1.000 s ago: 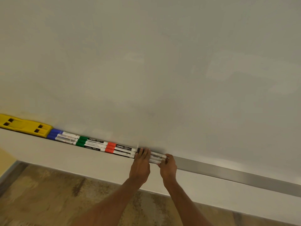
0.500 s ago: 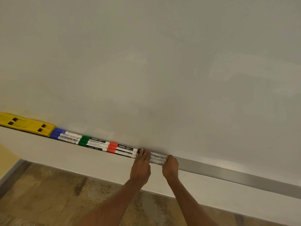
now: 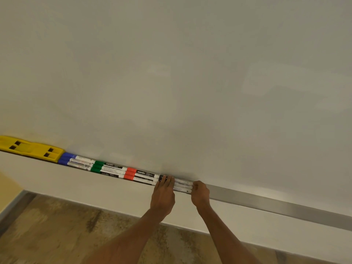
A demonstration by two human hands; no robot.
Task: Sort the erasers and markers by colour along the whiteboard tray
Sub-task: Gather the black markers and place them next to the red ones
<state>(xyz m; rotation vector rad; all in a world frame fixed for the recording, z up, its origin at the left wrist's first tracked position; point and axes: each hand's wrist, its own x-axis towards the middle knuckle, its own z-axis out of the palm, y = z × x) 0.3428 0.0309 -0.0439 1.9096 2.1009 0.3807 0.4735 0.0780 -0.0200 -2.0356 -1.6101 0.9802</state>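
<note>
On the metal whiteboard tray (image 3: 266, 202) lie a yellow eraser (image 3: 32, 148) at the far left, then blue-capped markers (image 3: 74, 161), green-capped markers (image 3: 106, 167), red-capped markers (image 3: 141, 175) and black-capped markers (image 3: 183, 185), all end to end. My left hand (image 3: 163, 195) rests flat with its fingers over the black caps. My right hand (image 3: 200, 193) is curled against the right ends of the black markers. The black caps are mostly hidden under my left fingers.
The blank whiteboard (image 3: 190, 82) fills the view above the tray. Right of my hands the tray runs bare to the frame edge. Below are a white wall strip (image 3: 95, 189) and a brown mottled floor (image 3: 57, 235).
My right hand shifted slightly along the ends of the black markers. My left hand stays on the black caps. The marker row looks the same.
</note>
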